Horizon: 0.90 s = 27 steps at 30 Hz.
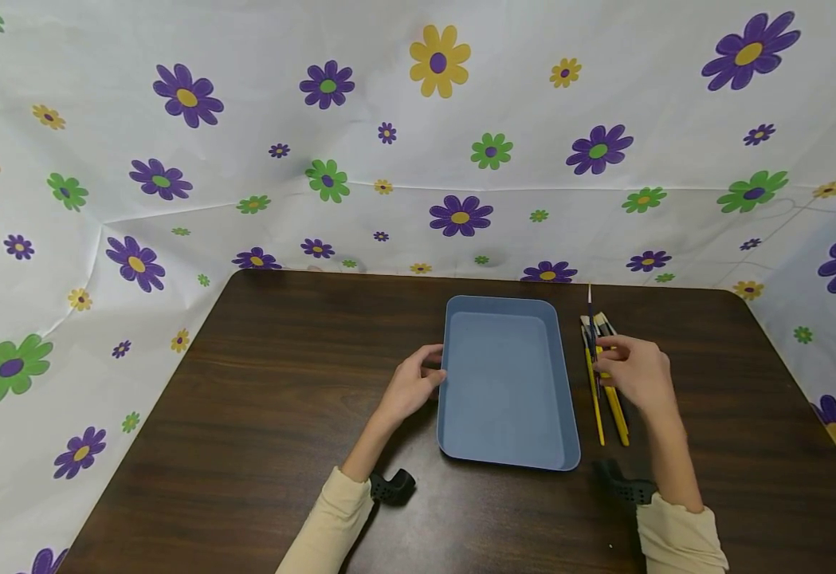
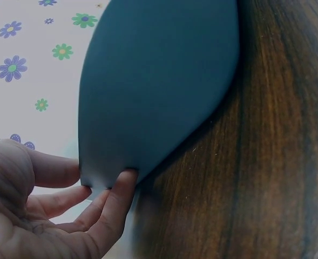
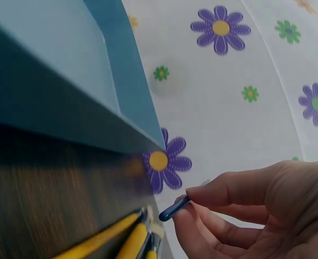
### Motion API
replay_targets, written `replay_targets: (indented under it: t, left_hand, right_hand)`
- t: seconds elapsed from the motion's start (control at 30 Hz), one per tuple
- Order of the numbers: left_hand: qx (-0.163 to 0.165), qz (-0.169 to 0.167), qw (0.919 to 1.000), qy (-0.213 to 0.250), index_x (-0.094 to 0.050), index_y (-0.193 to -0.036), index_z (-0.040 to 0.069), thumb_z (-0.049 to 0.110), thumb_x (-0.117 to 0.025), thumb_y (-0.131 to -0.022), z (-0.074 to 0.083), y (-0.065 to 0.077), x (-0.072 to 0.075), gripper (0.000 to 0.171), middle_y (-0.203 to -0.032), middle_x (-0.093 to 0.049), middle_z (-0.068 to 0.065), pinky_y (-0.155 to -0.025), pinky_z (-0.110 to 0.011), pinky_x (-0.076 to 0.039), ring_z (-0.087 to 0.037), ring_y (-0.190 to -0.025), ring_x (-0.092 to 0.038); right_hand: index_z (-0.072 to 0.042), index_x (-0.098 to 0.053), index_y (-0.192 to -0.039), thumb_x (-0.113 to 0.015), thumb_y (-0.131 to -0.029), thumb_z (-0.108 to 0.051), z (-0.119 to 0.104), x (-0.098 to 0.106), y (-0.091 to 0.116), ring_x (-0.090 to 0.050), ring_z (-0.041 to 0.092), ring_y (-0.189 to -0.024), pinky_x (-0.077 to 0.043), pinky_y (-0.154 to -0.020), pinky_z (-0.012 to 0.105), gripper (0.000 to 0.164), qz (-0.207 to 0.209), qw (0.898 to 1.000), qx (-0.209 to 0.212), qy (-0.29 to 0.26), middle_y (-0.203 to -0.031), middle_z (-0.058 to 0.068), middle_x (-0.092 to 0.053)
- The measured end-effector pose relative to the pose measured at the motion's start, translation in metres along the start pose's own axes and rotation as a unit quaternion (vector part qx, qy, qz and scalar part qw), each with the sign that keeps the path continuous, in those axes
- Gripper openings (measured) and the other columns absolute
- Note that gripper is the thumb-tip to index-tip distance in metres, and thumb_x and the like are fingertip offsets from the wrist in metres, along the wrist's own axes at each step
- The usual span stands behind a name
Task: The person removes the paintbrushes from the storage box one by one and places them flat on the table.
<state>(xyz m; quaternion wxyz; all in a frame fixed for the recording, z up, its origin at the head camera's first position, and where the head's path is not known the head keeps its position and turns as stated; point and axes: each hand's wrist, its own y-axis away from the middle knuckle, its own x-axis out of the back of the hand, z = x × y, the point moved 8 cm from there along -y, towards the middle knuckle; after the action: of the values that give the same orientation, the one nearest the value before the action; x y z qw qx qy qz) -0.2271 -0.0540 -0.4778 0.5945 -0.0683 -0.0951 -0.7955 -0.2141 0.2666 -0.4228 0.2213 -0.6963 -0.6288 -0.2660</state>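
In the head view my left hand [image 1: 409, 387] touches the outer left wall of a blue-grey rectangular tray [image 1: 567, 375]. Several of its fingertips rest against that wall [image 2: 159, 81] in the left wrist view. My right hand [image 1: 638, 371] pinches a thin dark-blue paintbrush [image 1: 590, 307] between thumb and fingers, its pale pointed tip toward the back. The brush's handle end [image 3: 172, 210] shows in the right wrist view. Below that hand, several paintbrushes with yellow handles [image 1: 614, 414] lie on the table to the right of the tray, partly covered by the fingers.
The dark wooden table [image 1: 303, 343] has rounded back corners. A white flower-printed cloth [image 1: 374, 104] hangs behind it and along the sides. Black wrist mounts [image 1: 394, 486] sit at both cuffs.
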Motion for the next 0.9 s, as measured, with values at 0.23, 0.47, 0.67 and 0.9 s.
replay_targets:
  t: [0.23,0.47,0.67,0.9]
  left_hand:
    - [0.003,0.003,1.0000,-0.008,-0.052,-0.146,-0.004,0.001,-0.060,-0.101,0.000,-0.001,0.001,0.046,-0.134,-0.060,-0.025,-0.073,-0.039,-0.062,-0.035,-0.107,-0.069]
    - [0.003,0.002,1.0000,-0.007,-0.053,-0.146,-0.004,0.002,-0.060,-0.100,0.000,0.000,0.000,0.046,-0.134,-0.060,-0.025,-0.074,-0.040,-0.062,-0.035,-0.107,-0.069]
    - [0.003,0.001,1.0000,-0.005,-0.052,-0.146,-0.004,0.002,-0.060,-0.101,-0.001,-0.001,0.000,0.047,-0.134,-0.060,-0.025,-0.074,-0.040,-0.062,-0.035,-0.107,-0.069]
    - [0.002,-0.001,1.0000,-0.005,-0.051,-0.147,-0.004,0.002,-0.059,-0.101,0.000,0.000,0.000,0.047,-0.135,-0.059,-0.025,-0.074,-0.041,-0.062,-0.035,-0.106,-0.069]
  right_hand:
    - [0.022,-0.059,-0.125,-0.064,-0.098,0.004,0.015,0.009,-0.001,-0.074,0.036,-0.078,-0.061,-0.058,0.029,0.033,0.001,1.000,-0.011,0.020,-0.101,0.036,-0.068]
    - [0.021,-0.057,-0.129,-0.062,-0.099,0.004,0.030,0.013,-0.001,-0.070,0.024,-0.073,-0.060,-0.059,0.028,0.035,-0.006,0.998,-0.052,0.037,-0.105,0.036,-0.067]
    - [0.022,-0.057,-0.126,-0.058,-0.099,0.006,0.041,0.016,-0.001,-0.068,0.021,-0.069,-0.060,-0.058,0.031,0.032,-0.018,0.995,-0.081,0.054,-0.100,0.034,-0.067]
    - [0.021,-0.058,-0.128,-0.060,-0.099,0.003,0.052,0.015,-0.003,-0.067,0.022,-0.071,-0.061,-0.062,0.034,0.033,-0.054,0.989,-0.107,0.083,-0.117,0.042,-0.057]
